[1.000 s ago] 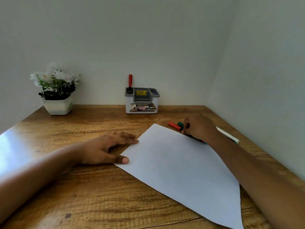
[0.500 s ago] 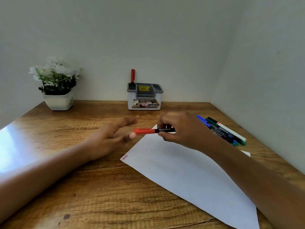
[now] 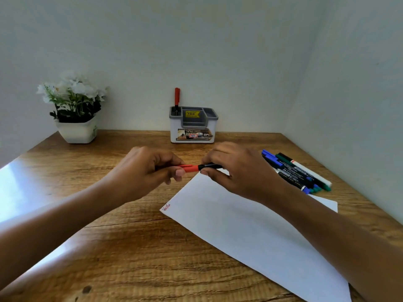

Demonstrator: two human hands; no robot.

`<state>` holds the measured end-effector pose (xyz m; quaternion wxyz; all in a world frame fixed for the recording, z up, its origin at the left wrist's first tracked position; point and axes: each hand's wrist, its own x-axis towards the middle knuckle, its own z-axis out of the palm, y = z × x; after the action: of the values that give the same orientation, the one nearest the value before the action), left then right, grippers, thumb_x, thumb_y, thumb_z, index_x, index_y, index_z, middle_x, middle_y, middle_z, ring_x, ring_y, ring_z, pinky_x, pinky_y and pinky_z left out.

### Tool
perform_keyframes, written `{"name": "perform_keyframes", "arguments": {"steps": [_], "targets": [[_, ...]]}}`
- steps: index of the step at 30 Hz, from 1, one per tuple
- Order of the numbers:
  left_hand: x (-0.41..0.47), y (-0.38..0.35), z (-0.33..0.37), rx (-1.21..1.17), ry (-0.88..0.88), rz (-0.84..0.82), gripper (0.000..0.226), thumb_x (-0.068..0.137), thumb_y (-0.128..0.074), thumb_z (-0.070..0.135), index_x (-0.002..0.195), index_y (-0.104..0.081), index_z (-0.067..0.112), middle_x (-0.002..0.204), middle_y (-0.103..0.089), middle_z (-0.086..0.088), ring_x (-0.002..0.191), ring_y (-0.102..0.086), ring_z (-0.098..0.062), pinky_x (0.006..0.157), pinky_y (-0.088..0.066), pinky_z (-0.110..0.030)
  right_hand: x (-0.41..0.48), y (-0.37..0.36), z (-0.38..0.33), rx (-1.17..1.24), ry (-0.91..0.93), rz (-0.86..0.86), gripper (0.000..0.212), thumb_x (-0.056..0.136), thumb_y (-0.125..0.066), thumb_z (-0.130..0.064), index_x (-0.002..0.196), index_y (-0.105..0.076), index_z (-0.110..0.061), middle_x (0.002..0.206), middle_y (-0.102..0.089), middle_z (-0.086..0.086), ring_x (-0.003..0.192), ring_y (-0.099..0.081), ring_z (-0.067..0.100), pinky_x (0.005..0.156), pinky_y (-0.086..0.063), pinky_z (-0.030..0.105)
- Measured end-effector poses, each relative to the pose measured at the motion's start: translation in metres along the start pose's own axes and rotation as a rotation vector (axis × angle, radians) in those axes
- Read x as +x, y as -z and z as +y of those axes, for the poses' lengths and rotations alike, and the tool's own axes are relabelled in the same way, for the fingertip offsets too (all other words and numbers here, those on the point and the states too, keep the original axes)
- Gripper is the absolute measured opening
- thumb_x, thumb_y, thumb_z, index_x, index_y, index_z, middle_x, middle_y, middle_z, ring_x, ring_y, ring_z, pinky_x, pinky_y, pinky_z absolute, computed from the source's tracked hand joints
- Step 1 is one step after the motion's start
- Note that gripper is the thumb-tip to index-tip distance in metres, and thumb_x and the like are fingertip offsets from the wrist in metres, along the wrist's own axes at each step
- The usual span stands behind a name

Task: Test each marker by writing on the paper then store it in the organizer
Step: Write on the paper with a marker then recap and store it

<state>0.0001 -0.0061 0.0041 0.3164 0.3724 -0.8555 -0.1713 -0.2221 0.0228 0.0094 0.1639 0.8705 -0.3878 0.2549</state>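
Note:
A red-capped marker (image 3: 195, 168) with a black barrel is held level above the table. My left hand (image 3: 148, 170) grips its red cap end and my right hand (image 3: 235, 168) pinches the black barrel. Below lies a white sheet of paper (image 3: 250, 232) with a small red scribble (image 3: 166, 207) at its left corner. The white and grey organizer (image 3: 193, 125) stands at the back by the wall, with one red marker (image 3: 176, 99) upright in its left compartment. Several blue and green markers (image 3: 294, 171) lie in a bunch to the right of my right hand.
A white pot of white flowers (image 3: 75, 110) stands at the back left. The wooden table (image 3: 130, 258) sits in a corner, with walls behind and on the right. Bright glare lies on the table's left side.
My right hand lifted the red-capped marker from the pile and brought it to the middle. My left hand rose off the paper and closed on the cap end. The red scribble is uncovered.

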Motion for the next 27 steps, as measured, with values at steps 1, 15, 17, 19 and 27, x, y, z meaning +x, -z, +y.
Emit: {"name": "perform_keyframes", "arguments": {"steps": [1,15,17,19,27], "targets": [[0.0,0.001,0.001,0.005,-0.016,0.009,0.02,0.073,-0.058,0.05,0.082,-0.07,0.037,0.068,-0.067,0.022,0.06,-0.062,-0.004,0.051,-0.041,-0.014,0.0,0.0,0.001,0.01,-0.004,-0.001,0.023,0.089,-0.054,-0.032,0.092,-0.068,-0.014,0.08,-0.064,-0.001,0.071,-0.057,0.014,0.053,-0.049,0.032],[0.005,0.004,0.0,-0.27,0.149,-0.105,0.016,0.075,-0.067,0.03,0.084,-0.072,0.017,0.072,-0.075,0.002,0.068,-0.073,-0.012,0.072,-0.06,-0.028,0.003,-0.001,0.002,0.037,0.012,-0.016,0.032,0.09,-0.045,-0.035,0.094,-0.068,-0.013,0.083,-0.066,0.0,0.073,-0.058,0.015,0.056,-0.051,0.035],[0.006,0.006,0.001,-0.334,0.183,-0.137,0.025,0.072,-0.065,0.032,0.086,-0.072,0.012,0.075,-0.076,-0.002,0.071,-0.073,-0.018,0.072,-0.06,-0.03,0.003,-0.001,0.002,0.025,0.035,-0.009,0.032,0.09,-0.046,-0.034,0.094,-0.069,-0.011,0.084,-0.067,0.001,0.074,-0.059,0.016,0.057,-0.051,0.033],[0.007,0.009,0.001,-0.379,0.199,-0.155,0.029,0.071,-0.065,0.032,0.087,-0.072,0.009,0.077,-0.076,-0.006,0.073,-0.073,-0.022,0.072,-0.061,-0.031,0.003,0.002,0.001,0.033,0.04,0.01,0.031,0.089,-0.048,-0.033,0.094,-0.07,-0.011,0.084,-0.068,0.001,0.075,-0.059,0.016,0.059,-0.049,0.029],[0.007,0.015,0.005,-0.45,0.2,-0.172,0.023,0.072,-0.065,0.027,0.082,-0.072,0.008,0.076,-0.075,-0.01,0.068,-0.073,-0.021,0.067,-0.061,-0.028,0.002,0.006,0.004,0.021,0.046,0.067,0.027,0.09,-0.052,-0.033,0.095,-0.069,-0.013,0.087,-0.067,-0.002,0.079,-0.056,0.011,0.061,-0.045,0.024]]}}
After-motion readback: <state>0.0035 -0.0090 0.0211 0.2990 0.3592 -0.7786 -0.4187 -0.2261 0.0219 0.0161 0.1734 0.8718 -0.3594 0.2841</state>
